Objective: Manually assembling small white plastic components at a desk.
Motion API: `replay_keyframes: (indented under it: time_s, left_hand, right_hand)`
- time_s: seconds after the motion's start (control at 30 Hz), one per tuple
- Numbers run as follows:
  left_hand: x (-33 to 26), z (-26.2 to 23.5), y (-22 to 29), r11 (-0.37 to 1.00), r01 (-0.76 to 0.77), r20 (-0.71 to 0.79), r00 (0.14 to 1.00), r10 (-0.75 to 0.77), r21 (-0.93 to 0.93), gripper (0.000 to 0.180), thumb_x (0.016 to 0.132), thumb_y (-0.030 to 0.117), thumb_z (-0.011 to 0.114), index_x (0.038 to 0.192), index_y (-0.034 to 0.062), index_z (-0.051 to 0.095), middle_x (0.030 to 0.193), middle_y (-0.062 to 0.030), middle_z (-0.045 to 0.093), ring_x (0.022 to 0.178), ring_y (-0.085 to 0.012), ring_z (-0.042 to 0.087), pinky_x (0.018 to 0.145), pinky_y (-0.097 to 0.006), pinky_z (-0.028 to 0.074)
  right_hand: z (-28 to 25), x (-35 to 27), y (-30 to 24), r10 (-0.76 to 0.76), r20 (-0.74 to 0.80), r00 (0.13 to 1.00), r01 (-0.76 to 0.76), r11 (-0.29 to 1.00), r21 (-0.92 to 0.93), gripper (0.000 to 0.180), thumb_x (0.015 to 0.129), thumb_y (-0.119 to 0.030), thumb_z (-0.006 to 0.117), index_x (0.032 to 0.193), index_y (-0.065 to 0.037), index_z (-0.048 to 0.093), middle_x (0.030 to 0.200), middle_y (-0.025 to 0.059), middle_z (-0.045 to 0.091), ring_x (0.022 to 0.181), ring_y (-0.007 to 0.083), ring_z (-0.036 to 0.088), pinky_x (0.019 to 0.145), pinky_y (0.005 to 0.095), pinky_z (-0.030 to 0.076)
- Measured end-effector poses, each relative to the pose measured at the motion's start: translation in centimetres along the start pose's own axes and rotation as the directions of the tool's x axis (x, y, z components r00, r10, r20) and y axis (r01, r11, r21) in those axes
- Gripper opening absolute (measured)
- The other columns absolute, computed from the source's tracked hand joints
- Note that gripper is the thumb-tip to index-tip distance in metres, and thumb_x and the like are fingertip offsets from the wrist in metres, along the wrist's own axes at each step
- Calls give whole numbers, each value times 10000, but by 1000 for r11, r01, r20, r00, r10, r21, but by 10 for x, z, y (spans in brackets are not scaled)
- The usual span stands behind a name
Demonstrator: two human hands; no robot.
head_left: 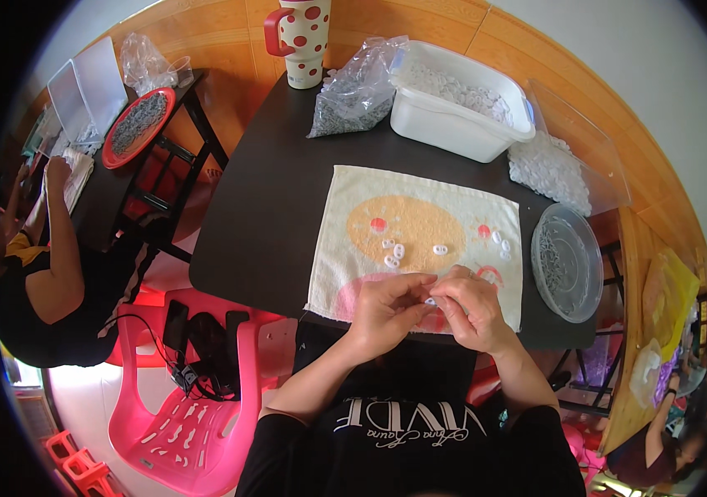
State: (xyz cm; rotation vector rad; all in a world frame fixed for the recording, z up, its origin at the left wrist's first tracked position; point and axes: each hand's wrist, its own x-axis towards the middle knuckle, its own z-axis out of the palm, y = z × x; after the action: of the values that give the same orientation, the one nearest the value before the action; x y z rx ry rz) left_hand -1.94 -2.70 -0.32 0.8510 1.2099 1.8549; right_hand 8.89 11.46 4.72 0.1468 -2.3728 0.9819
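Over the near edge of a cream patterned towel [329, 224], my left hand [388, 311] and my right hand [471, 306] meet fingertip to fingertip. Both are closed in a pinch on a small white plastic piece [430, 301], mostly hidden by the fingers. Several similar white oval pieces [395, 253] lie on the towel beyond my hands, with one piece [440, 249] apart in the middle and a few more [499, 240] at the right. A round clear tub [590, 286] with small grey metal parts stands to the right of my right hand.
At the table's back stand a white bin [453, 132] of white pieces, a clear bag [358, 103] of grey parts and a dotted tumbler [305, 41]. A bag of white pieces [548, 170] lies right. Left are a pink chair [179, 447] and a person [47, 282] at another table.
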Motion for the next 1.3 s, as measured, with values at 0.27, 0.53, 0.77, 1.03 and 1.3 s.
replay_keyframes:
  time_s: [0.27,0.53,0.77,1.03,1.3]
  left_hand:
    - [1,1,2,999,-30,-13,999,30,-24,386,876,-116,648,1246,-12,622,945,-33,679,793,-59,635,678,-208,526]
    - [4,2,-3,994,-84,-37,996,81,-75,390,869,-118,663,1239,4,635,915,-5,635,746,-37,586,644,-193,488]
    - [3,1,-1,997,-75,-46,996,74,-13,385,868,-117,667,1235,-2,639,933,0,625,803,-36,580,686,-185,483]
    - [2,0,-6,996,-74,-51,996,71,-43,387,870,-112,670,1240,-5,637,950,-5,631,832,-44,588,713,-185,488]
    - [2,0,-1,997,-75,-44,996,75,7,379,871,-117,664,1234,-13,637,941,-12,637,830,-52,593,710,-194,494]
  right_hand:
    - [-6,-1,-2,185,31,982,-187,980,70,176,843,78,622,992,-16,622,803,110,589,675,270,570,626,351,458]
    - [-23,9,39,262,-60,963,-268,923,-275,128,858,43,629,963,-9,680,857,111,576,741,276,587,667,341,461]
    - [-14,12,46,197,21,980,-164,867,-471,140,826,-11,677,961,-44,692,846,112,562,792,308,589,697,407,464]
    - [-23,15,49,290,89,953,-228,877,-423,125,837,-7,636,943,-53,683,874,118,620,832,335,625,710,419,485]
    - [-34,11,58,291,130,948,-248,929,-274,206,833,62,606,1012,-18,668,877,124,626,777,314,620,694,365,480]
